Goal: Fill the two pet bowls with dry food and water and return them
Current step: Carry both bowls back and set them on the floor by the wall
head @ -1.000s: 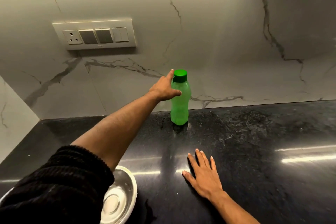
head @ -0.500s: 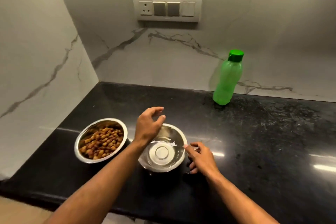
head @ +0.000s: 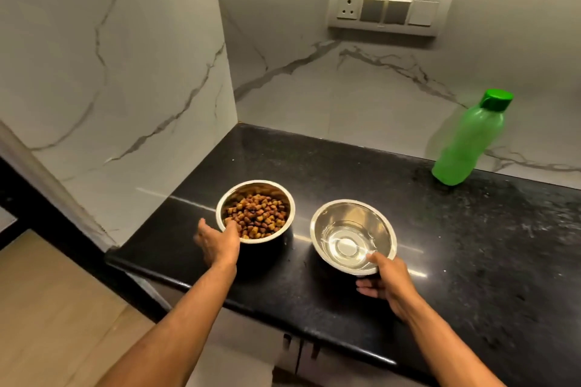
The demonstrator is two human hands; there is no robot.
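Observation:
Two steel pet bowls stand on the black counter (head: 471, 261). The left bowl (head: 290, 204) holds brown dry food, and my left hand (head: 218, 243) grips its near rim, thumb over the edge. The right bowl (head: 319, 229) holds clear water. My right hand (head: 388, 280) grips that bowl at its near right rim, thumb on the edge and fingers underneath. A green capped bottle (head: 465, 141) stands upright at the back right against the wall, away from both hands.
The counter ends in a corner with marble walls on the left and behind. A switch panel (head: 390, 9) is mounted on the back wall. The counter's front edge (head: 283, 308) runs below my forearms, with cabinet doors and wooden floor beneath.
My left hand has moved from above the water bowl to the food bowl's rim. My right hand has closed on the water bowl's rim. The view has swung left and pulled back.

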